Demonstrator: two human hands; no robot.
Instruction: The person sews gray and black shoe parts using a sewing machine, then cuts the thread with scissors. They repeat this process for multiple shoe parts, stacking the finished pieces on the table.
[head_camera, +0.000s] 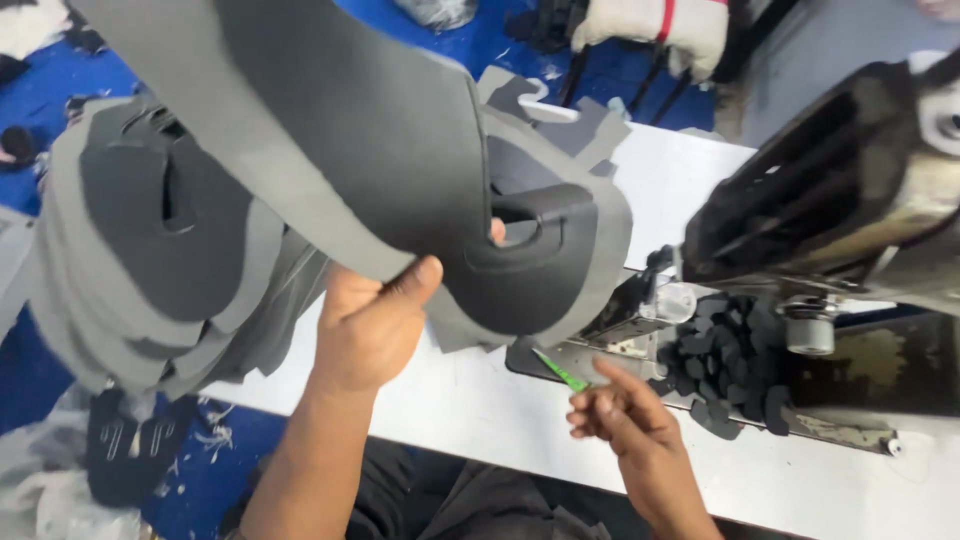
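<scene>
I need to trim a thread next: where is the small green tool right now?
In the head view, the green tool is pinched in the right hand, low and right of centre over the white table, just left of the pile of small dark cut pieces.

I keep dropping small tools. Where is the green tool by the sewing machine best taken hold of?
Judging by its pose, take the green tool at its near lower end, where the right hand pinches it, coming from the person's side. Its thin tip points up-left toward the grey foam pieces in the left hand.
</scene>
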